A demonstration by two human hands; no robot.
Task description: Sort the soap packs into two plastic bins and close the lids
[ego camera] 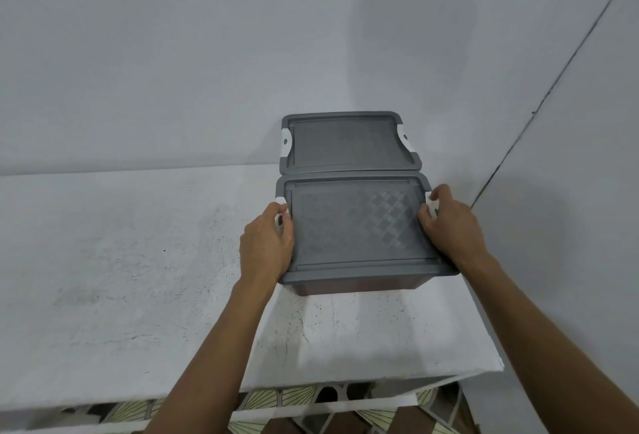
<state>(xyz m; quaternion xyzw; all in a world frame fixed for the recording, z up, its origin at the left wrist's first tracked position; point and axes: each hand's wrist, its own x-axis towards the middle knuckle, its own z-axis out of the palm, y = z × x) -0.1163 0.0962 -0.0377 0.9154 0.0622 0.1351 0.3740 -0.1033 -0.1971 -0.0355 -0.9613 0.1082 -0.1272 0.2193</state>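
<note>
Grey plastic throughout: two bins on the white table [138, 261], one behind the other, touching, at the right side by the wall [207, 53]. Far bin [342, 143]: covered, top seated flat, white end clips [285, 141] look folded down; judged closed. Near bin [356, 286]: near lid [359, 226] on and lying level. Left hand [266, 247] at its left end, fingers curled round the left clip [278, 217]. Right hand [449, 222] at the right end, thumb and fingers pinching the right clip [432, 207]. Whether either clip has snapped home cannot be told; the hands cover them

No soap packs visible on the table. A brownish tint shows through the near bin's front wall, contents not identifiable. Judgement: sorting done, packs presumably inside both bins; task near its end. Left to do: press both clips of the near bin home, let go. Risk: one clip catches, the other does not, and the lid sits skewed
</note>
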